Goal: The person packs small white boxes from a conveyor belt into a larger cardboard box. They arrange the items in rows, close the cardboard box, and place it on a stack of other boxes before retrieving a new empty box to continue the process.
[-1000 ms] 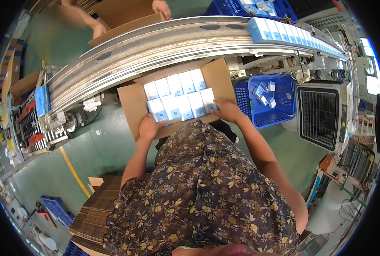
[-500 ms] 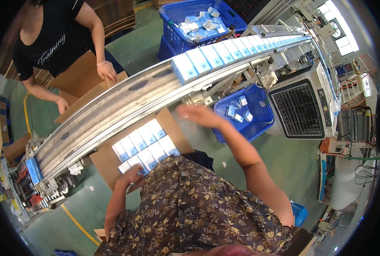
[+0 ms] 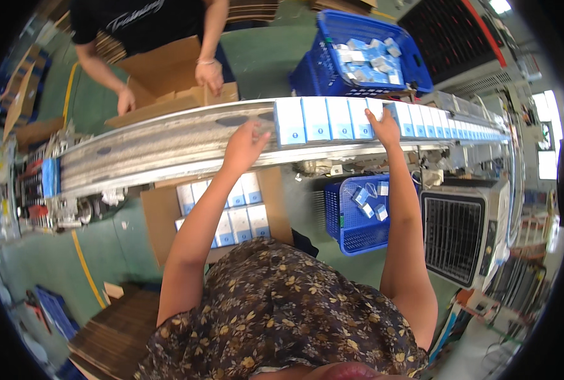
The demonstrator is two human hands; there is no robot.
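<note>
A row of white-and-blue cartons [image 3: 317, 118] stands on the conveyor belt [image 3: 168, 136]. My left hand [image 3: 247, 149] hovers over the belt just left of the row's end carton, open and holding nothing, its fingers slightly blurred. Farther right, my right hand [image 3: 386, 128] reaches into the row, thumb and fingers apart, touching the fourth carton from the left end. Below the belt, in front of me, an open cardboard box [image 3: 275, 199] holds two rows of the same cartons [image 3: 240, 221]; my left forearm hides part of them.
Across the belt, a co-worker's hands [image 3: 210, 77] hold another open cardboard box [image 3: 161, 66]. Blue baskets with loose small cartons stand beyond the belt [image 3: 326, 57] and below it [image 3: 351, 237]. An air cooler [image 3: 453, 237] is at right; flattened cardboard [image 3: 117, 335] lies lower left.
My left hand has left the cardboard box and risen to the belt. My right hand has moved up and right onto the carton row. The view has turned and shifted.
</note>
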